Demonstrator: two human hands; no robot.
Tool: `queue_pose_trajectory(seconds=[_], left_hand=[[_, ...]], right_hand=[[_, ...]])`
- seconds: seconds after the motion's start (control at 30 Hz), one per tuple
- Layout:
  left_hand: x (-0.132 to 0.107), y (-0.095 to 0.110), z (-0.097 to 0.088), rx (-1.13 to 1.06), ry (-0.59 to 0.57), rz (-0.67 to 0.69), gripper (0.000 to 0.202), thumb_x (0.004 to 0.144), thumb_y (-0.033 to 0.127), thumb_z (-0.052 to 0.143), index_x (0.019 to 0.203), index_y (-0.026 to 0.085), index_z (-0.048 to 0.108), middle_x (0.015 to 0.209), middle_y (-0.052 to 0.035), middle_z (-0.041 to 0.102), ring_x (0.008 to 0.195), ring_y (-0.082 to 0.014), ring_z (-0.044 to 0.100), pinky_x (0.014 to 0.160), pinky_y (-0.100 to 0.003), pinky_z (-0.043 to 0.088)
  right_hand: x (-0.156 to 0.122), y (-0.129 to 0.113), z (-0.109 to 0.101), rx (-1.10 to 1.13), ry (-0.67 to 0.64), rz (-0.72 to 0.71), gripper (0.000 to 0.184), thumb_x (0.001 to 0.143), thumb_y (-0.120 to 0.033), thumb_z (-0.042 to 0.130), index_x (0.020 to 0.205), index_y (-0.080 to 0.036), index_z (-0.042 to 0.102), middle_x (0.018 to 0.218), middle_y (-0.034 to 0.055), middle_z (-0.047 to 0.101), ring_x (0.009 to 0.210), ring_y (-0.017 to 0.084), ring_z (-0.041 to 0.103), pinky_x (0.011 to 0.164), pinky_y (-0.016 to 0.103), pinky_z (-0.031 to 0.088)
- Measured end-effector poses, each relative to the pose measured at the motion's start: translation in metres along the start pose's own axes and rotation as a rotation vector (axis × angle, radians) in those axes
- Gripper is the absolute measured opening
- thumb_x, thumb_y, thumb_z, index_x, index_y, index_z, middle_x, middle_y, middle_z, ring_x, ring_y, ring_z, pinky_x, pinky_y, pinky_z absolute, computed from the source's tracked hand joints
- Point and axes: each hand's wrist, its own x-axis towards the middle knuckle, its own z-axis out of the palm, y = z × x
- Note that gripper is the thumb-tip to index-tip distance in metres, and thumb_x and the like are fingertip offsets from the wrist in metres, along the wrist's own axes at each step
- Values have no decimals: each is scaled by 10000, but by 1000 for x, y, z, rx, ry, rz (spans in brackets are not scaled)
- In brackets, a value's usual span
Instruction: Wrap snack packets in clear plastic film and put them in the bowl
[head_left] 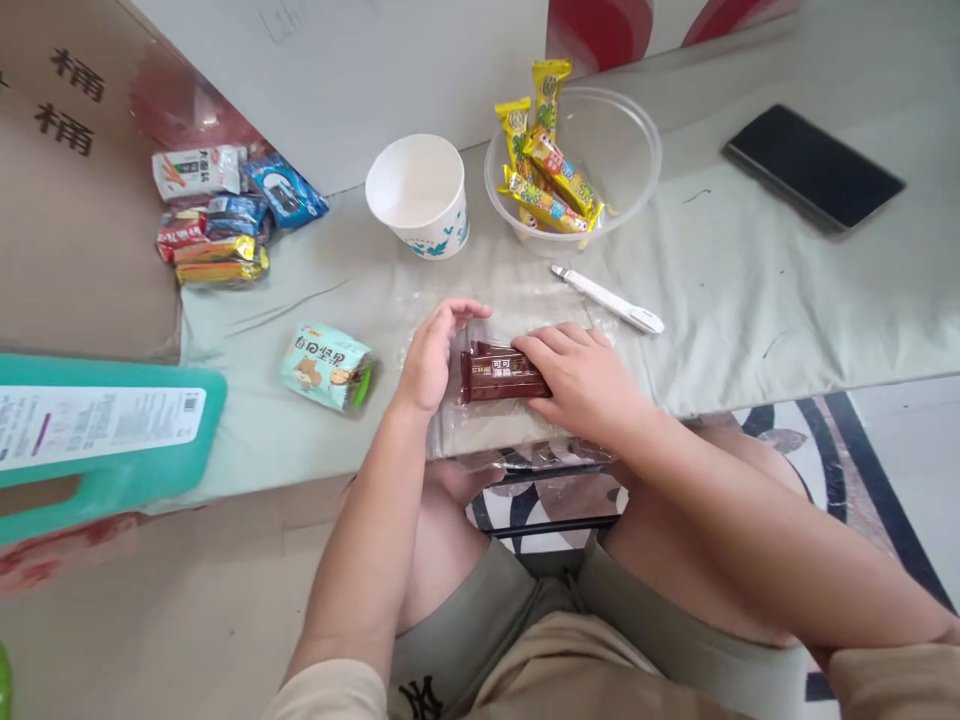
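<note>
Brown snack packets (pixel 501 376) with white lettering lie on a clear plastic bag (pixel 465 425) near the table's front edge; whether they are inside it I cannot tell. My right hand (pixel 589 378) covers their right end, thumb on the near side and fingers over the far side. At the bag's left side, my left hand (pixel 436 355) stands on edge with fingers stretched to the right, apart from the packets and holding nothing. Just beyond the bag lies a white utility knife (pixel 609 300). A mint-green nut packet (pixel 328 366) rests left of my left hand.
Behind are a paper cup (pixel 424 200) and a clear plastic bowl (pixel 637 165) with several yellow snack packets (pixel 559 185). A dark phone (pixel 814 168) lies right. Assorted snack packets (pixel 214 215), a cardboard box (pixel 82 200) and a teal handled container (pixel 180 460) occupy the left.
</note>
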Motion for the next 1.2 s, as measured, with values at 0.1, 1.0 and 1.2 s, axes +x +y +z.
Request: queue_pose_trajectory(seconds=[0.1, 1.0, 1.2], left_hand=[[2, 2, -4, -57, -34, -23, 435, 970, 606, 487, 966, 227, 701, 1077, -77, 766, 1138, -211, 683, 1123, -357, 465], [2, -9, -9, 86, -109, 28, 556, 1042, 589, 364, 914, 219, 758, 1057, -73, 770, 1106, -218, 667, 1113, -362, 438], [2, 0, -8, 105, -140, 16, 555, 1030, 596, 402, 769, 222, 718, 973, -78, 764, 1032, -215, 677, 1072, -348, 439]], right_hand=[[3, 6, 1, 44, -27, 12, 433, 827, -255, 663, 1251, -178, 621, 1201, 138, 702, 1148, 350, 589, 914, 437, 425], [-16, 25, -76, -58, 504, 40, 461, 788, -259, 663, 1235, -151, 698, 1059, 169, 692, 973, 278, 670, 835, 442, 536], [65, 55, -170, -331, 307, 174, 1114, 727, -804, 218, 1425, -33, 617, 1381, 228, 591, 1196, 442, 567, 789, 563, 371]])
